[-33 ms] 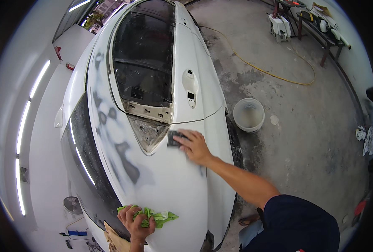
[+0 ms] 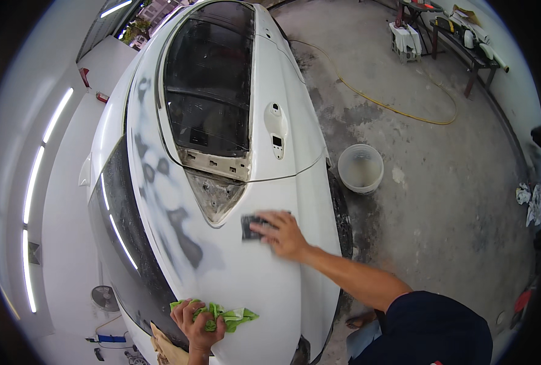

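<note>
A white car body [image 2: 264,286] with grey sanded patches [image 2: 185,243] fills the middle of the view. My right hand [image 2: 287,234] presses a small dark sanding pad [image 2: 253,226] flat against the white panel, just below the pointed corner of the rear side window opening [image 2: 215,194]. Lower down, my left hand [image 2: 196,325] is closed on a crumpled green cloth [image 2: 231,316] that rests on the bodywork near the dark glass [image 2: 124,255].
A white plastic bucket [image 2: 360,168] stands on the stained concrete floor to the right of the car. A yellow hose [image 2: 398,109] curves across the floor toward a workbench [image 2: 459,42] with tools. Rags [image 2: 529,201] lie at the right edge.
My right hand and the sanding pad have slid a little down the panel toward me. The left hand with the cloth stays in place.
</note>
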`<control>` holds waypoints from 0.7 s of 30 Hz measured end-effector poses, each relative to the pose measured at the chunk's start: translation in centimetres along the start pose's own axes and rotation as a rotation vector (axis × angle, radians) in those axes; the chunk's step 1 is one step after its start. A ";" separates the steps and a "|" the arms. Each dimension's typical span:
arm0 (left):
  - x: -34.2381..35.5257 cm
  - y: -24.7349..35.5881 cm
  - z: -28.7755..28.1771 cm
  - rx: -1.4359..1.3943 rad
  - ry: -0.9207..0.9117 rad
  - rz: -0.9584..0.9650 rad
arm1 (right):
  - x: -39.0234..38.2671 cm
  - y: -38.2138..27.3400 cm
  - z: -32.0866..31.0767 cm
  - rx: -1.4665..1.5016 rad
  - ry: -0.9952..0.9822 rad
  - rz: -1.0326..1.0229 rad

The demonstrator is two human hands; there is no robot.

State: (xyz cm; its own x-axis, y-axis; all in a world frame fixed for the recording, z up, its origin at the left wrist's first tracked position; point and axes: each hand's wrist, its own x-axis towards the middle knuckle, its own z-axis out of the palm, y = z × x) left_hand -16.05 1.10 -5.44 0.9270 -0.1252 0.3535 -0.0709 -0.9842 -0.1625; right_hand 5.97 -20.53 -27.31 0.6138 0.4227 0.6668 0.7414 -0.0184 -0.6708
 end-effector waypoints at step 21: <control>0.0 -0.8 0.4 0.004 -0.001 0.044 | -1.6 4.3 -0.4 -0.084 0.071 0.140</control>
State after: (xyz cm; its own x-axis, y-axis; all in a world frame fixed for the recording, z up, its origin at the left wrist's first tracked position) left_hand -15.86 1.89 -5.70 0.9234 -0.1681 0.3451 -0.1100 -0.9772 -0.1815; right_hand 8.30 -21.64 -31.10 0.7283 0.3453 0.5920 0.6654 -0.1495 -0.7314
